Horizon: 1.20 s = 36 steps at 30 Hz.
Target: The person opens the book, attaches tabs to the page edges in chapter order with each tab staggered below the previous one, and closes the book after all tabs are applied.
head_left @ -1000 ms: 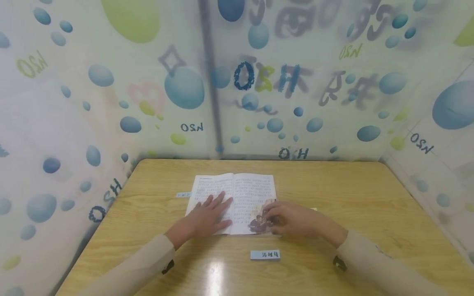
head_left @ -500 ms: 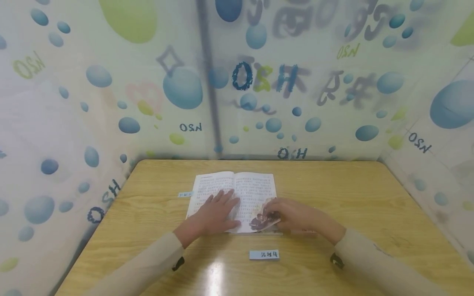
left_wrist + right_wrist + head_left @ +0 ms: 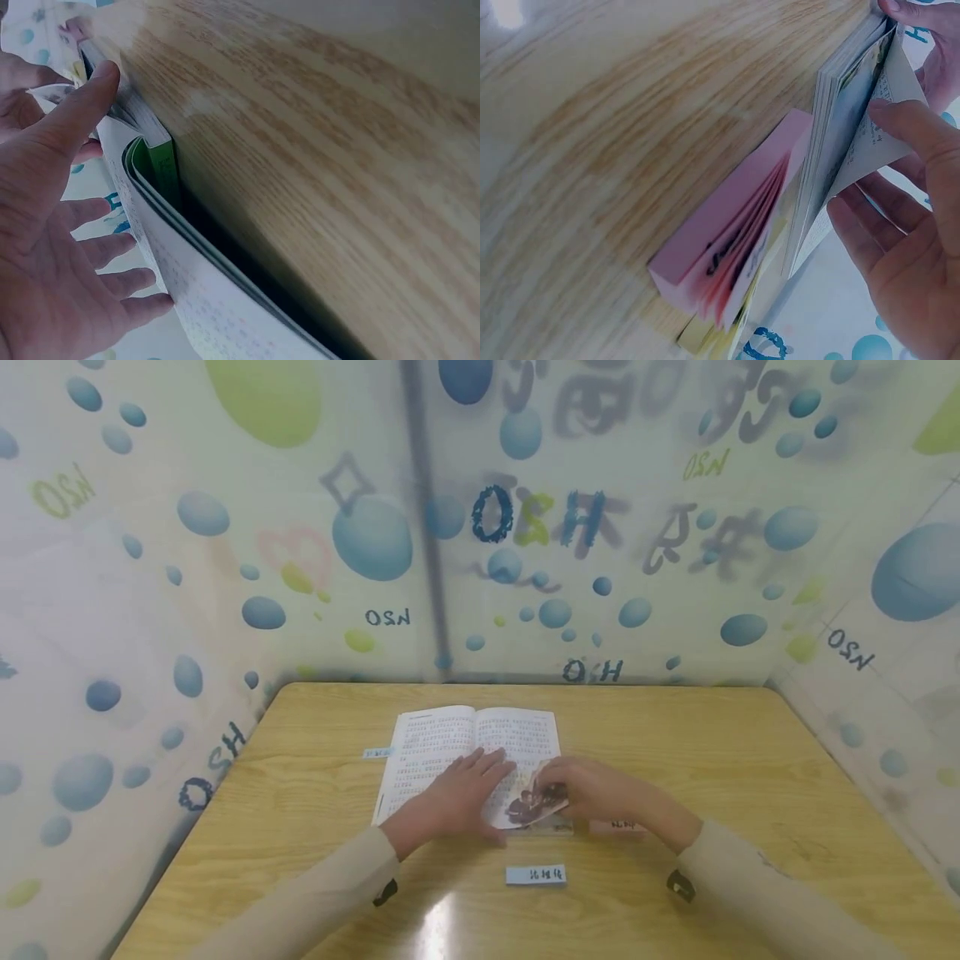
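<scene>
An open book (image 3: 435, 739) with printed text lies on the wooden table. My left hand (image 3: 459, 797) rests across its lower middle, fingers extended over the gutter and the right page. With thumb and fingers, my right hand (image 3: 603, 789) pinches the lower right corner of a page (image 3: 534, 806) that carries a brown picture. In the right wrist view this page (image 3: 900, 94) is bent up from the pages beneath, thumb on one side and fingers on the other. The left wrist view shows the book's green cover (image 3: 163, 176) by the left thumb.
A blue paper slip (image 3: 536, 875) with handwriting lies in front of the book. Another blue slip (image 3: 377, 752) sticks out at its left edge. Under the right forearm are a pink sticky-note pad (image 3: 735, 202) and a yellow pad (image 3: 699, 334). Patterned curtain walls (image 3: 525, 610) enclose the table.
My left hand has slid right, from the left page across the gutter onto the right page. My right hand has lifted the page corner, and the pink pad now shows below it.
</scene>
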Motion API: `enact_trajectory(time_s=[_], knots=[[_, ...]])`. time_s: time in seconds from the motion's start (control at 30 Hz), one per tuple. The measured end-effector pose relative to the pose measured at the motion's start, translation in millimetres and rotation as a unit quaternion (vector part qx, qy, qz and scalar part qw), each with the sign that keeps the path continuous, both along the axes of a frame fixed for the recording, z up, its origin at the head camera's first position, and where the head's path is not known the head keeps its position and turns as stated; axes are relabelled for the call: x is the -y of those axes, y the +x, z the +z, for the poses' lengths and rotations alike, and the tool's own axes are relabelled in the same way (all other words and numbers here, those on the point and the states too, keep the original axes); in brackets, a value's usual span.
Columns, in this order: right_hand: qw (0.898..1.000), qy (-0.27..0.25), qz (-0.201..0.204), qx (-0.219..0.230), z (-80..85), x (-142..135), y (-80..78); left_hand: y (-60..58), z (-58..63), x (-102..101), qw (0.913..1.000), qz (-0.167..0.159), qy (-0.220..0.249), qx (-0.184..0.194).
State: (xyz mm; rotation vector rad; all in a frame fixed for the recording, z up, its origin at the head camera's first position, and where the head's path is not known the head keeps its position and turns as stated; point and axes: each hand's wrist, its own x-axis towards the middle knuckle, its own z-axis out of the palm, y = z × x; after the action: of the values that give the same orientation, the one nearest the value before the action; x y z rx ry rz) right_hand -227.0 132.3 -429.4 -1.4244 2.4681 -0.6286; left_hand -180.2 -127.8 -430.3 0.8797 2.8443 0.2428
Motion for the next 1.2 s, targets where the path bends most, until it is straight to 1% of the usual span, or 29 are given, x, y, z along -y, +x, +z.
enact_trajectory(time_s=[0.1, 0.2, 0.37, 0.47, 0.63, 0.8, 1.03, 1.2], knots=[[1.0, 0.006, -0.006, -0.008, 1.3, -0.6, 0.0, -0.9, 1.4, 1.8, 0.9999, -0.008, 0.014, -0.002], [1.0, 0.012, -0.016, -0.008, 2.7, -1.9, -0.1, -1.8, 2.8, 3.9, 0.9996, -0.01, 0.026, 0.006], [0.999, 0.008, -0.032, -0.005, 6.2, -5.5, 1.2, -2.1, 5.6, 6.7, 0.9988, 0.004, 0.042, 0.025], [0.999, -0.001, -0.032, -0.005, 6.9, -6.9, 1.6, -1.9, 6.3, 6.6, 0.9986, 0.005, 0.047, 0.022], [1.0, -0.005, -0.029, -0.01, 9.3, -6.3, 1.4, -1.4, 5.5, 4.1, 0.9988, -0.008, 0.047, 0.006], [0.999, -0.007, -0.033, -0.019, 14.8, -4.7, 1.7, -1.7, 5.9, 3.7, 0.9991, 0.0, 0.041, 0.006], [0.999, -0.005, -0.042, -0.024, 18.4, -4.8, 2.4, -0.6, 8.7, 8.0, 0.998, 0.009, 0.056, 0.027], [0.998, -0.02, -0.049, -0.024, 19.8, -10.1, 1.2, 1.8, 10.0, 11.1, 0.9963, 0.024, 0.067, 0.048]])
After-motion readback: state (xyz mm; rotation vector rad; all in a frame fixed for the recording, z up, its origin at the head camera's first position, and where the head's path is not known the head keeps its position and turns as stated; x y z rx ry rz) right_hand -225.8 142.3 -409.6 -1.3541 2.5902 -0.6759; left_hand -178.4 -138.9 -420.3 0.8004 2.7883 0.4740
